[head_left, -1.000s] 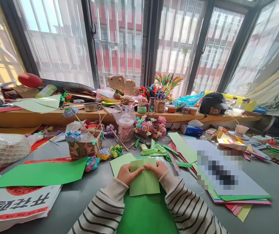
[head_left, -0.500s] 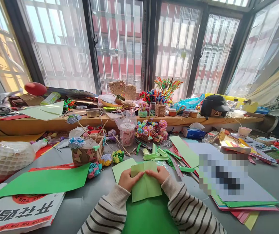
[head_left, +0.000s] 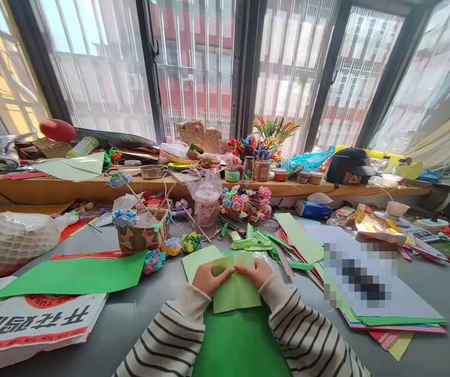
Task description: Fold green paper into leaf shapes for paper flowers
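Observation:
A light green square of paper (head_left: 236, 294) with crease lines is held up between both hands. My left hand (head_left: 208, 278) grips its left side, the thumb pressed on the face near the centre. From the right, my right hand (head_left: 259, 273) pinches it the same way, the two thumb tips almost touching. The fingers behind the paper are hidden. Below lies a dark green sheet (head_left: 240, 345) on the grey table. Another light green sheet (head_left: 194, 263) lies just behind my left hand.
Folded green strips (head_left: 254, 242) lie beyond the hands. On the left stand a basket (head_left: 142, 236) with paper flowers and a bright green sheet (head_left: 75, 275). A stack of coloured paper (head_left: 401, 309) is at the right. Behind is a lidded cup (head_left: 206, 207).
The thumbs have drawn slightly closer together on the paper, and its lower edge sits a little higher. The camera view has shifted slightly.

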`<move>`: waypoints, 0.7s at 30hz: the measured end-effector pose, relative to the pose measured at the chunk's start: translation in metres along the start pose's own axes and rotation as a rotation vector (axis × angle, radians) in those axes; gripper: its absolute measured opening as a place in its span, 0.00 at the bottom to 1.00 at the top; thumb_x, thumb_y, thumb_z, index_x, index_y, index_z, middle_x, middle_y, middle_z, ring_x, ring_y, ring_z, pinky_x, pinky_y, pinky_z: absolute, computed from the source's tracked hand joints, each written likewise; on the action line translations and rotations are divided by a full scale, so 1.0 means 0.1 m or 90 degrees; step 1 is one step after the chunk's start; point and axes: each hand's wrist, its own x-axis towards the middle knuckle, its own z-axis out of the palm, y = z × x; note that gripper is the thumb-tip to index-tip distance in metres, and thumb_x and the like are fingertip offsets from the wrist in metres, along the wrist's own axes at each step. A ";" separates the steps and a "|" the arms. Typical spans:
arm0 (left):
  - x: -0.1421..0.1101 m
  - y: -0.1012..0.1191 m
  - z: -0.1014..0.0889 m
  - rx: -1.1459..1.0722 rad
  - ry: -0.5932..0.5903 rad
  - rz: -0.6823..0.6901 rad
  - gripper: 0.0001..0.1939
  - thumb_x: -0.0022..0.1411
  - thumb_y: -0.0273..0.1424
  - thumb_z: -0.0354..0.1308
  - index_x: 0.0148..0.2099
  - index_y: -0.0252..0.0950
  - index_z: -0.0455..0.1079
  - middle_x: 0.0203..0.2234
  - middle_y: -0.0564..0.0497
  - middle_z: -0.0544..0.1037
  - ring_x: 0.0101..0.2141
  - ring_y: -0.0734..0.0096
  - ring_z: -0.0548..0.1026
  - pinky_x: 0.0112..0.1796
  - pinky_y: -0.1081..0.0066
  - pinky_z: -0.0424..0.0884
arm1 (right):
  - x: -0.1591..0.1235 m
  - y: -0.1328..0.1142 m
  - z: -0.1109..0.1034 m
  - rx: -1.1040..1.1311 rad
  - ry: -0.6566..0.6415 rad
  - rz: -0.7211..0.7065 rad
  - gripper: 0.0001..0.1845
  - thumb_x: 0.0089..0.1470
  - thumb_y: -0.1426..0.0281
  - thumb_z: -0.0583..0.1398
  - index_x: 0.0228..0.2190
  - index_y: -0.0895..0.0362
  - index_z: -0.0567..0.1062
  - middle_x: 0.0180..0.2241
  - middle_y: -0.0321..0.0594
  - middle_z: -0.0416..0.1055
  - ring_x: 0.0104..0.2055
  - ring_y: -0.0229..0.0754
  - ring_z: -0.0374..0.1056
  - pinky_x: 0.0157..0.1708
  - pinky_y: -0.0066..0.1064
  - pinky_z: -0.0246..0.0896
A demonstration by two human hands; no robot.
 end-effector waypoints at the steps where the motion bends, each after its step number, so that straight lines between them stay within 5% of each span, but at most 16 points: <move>1: 0.00 0.00 0.00 0.012 0.008 0.005 0.20 0.42 0.43 0.52 0.26 0.30 0.70 0.21 0.46 0.75 0.24 0.66 0.70 0.22 0.72 0.65 | 0.00 0.00 0.00 -0.002 0.002 0.000 0.13 0.33 0.62 0.59 0.21 0.60 0.72 0.20 0.38 0.71 0.23 0.39 0.65 0.23 0.28 0.60; 6: 0.00 -0.01 0.03 0.045 0.055 0.002 0.20 0.40 0.44 0.52 0.23 0.30 0.69 0.18 0.47 0.74 0.21 0.67 0.70 0.20 0.73 0.64 | 0.00 0.01 0.01 0.014 0.001 0.012 0.11 0.32 0.64 0.60 0.19 0.59 0.71 0.19 0.37 0.70 0.22 0.39 0.65 0.23 0.29 0.60; 21: -0.03 0.06 0.00 0.011 0.042 0.012 0.17 0.42 0.41 0.52 0.26 0.31 0.71 0.21 0.48 0.76 0.24 0.66 0.71 0.23 0.73 0.65 | 0.01 0.03 0.02 0.033 0.010 0.003 0.11 0.32 0.64 0.60 0.19 0.59 0.71 0.20 0.38 0.69 0.23 0.41 0.65 0.24 0.31 0.59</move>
